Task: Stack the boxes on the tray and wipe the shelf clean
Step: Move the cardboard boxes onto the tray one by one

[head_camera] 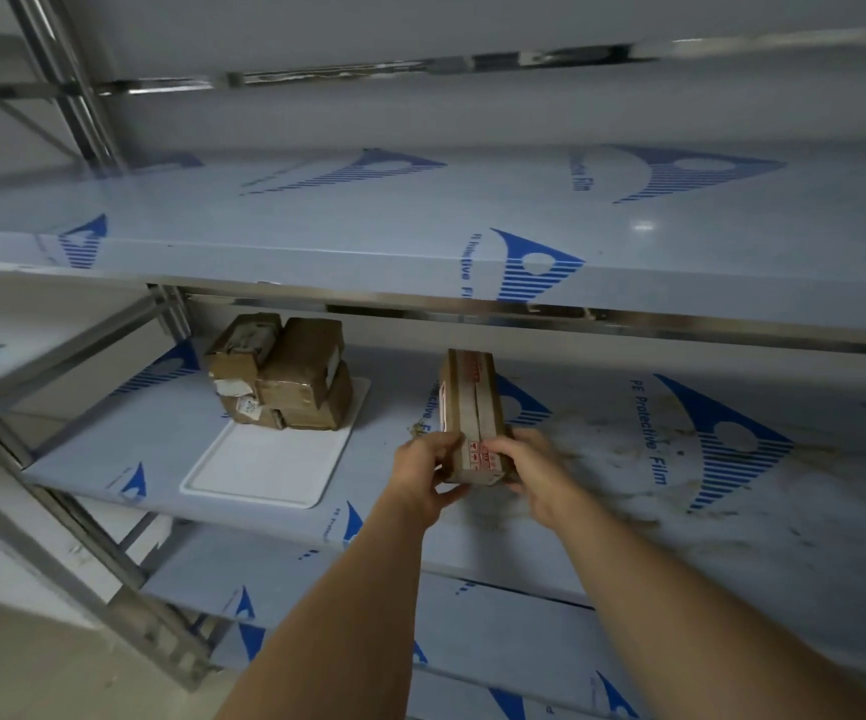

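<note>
Both hands on long cardboard box (471, 413) near front edge of middle shelf (628, 491). Left hand (428, 467) curled round box's near left corner, thumb on top. Right hand (529, 459) grips near right corner, fingers wrapped over end. Box runs front to back. White tray (264, 465) toward shelf's left end, well apart from held box. Stack of brown boxes (285, 374) on tray's far end. Brownish stains (628, 449) on shelf right of hands.

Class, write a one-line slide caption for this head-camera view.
Both hands, left and right, grip a taped cardboard box over the stained shelf, right of the tray of stacked boxes.
</note>
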